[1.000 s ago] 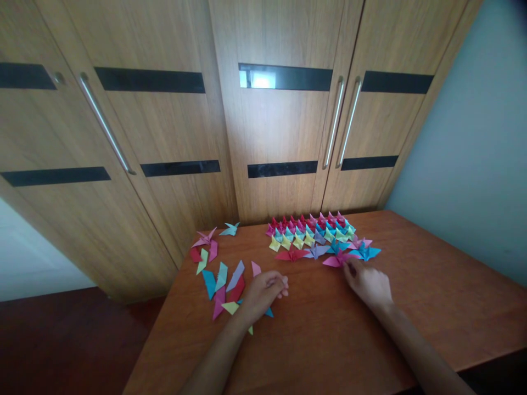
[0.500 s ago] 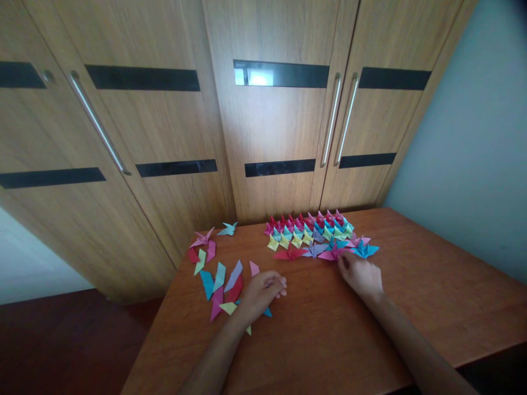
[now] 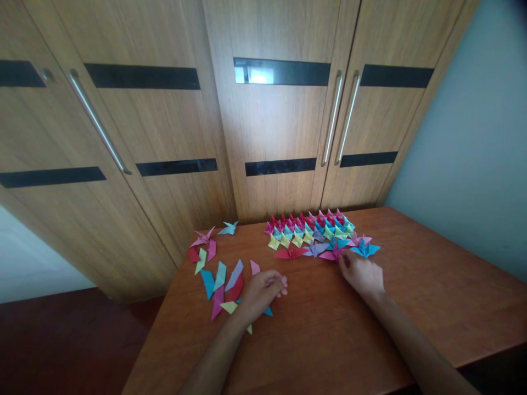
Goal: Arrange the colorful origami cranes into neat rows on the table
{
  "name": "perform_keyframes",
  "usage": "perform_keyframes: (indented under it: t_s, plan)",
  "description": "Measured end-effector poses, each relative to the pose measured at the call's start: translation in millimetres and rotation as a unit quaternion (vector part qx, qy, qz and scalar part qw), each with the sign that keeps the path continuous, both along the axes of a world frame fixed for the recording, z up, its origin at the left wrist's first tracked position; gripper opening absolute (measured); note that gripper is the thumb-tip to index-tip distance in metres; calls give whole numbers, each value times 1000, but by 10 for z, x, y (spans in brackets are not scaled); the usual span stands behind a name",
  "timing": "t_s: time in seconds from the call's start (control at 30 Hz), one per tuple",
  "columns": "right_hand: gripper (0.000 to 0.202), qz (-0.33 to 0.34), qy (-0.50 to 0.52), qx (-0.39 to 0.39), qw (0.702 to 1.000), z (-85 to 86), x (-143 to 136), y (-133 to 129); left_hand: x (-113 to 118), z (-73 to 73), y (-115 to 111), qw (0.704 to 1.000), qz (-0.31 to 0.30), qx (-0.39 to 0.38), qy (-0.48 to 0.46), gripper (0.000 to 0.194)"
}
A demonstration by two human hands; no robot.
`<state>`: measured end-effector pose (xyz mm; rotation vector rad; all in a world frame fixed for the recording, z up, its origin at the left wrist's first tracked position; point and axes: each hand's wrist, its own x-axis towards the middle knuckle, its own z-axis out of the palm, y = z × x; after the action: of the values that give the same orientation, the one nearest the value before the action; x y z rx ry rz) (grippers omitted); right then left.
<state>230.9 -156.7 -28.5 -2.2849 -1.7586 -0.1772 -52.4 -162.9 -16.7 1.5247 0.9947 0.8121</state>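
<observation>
Your right fingers [image 3: 344, 262] sit narrow on the magenta crane [image 3: 330, 255], in the spread row before those far, tightly ranked cranes [image 3: 302, 232]. Left hand [image 3: 263, 292] half-curls, contents unclear, over flat folded pieces [image 3: 235, 288], seemingly left unspread. No writing's readable.

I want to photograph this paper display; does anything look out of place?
The folded pieces near the left hand lie scattered at mixed angles, unlike the tight rows farther right. I see no obvious damage.
</observation>
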Motion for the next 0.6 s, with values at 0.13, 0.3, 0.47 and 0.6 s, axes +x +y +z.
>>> perform_keyframes:
  t_s: [0.13,0.3,0.47,0.6]
  plan:
    - [33,-5,-8,-6,1000,-4,1,0,5,-31,13,1000,9,-9,-6,21]
    - [32,-7,-2,-11,1000,3,-5,-5,2,-62,20,1000,0,-2,-12,20]
    - [31,-7,1,-1,1000,0,-7,-28,-7,-69,21,1000,4,-1,1,24]
    - [29,-3,0,16,1000,10,-31,-64,-11,-87,22,1000,2,4,-6,22]
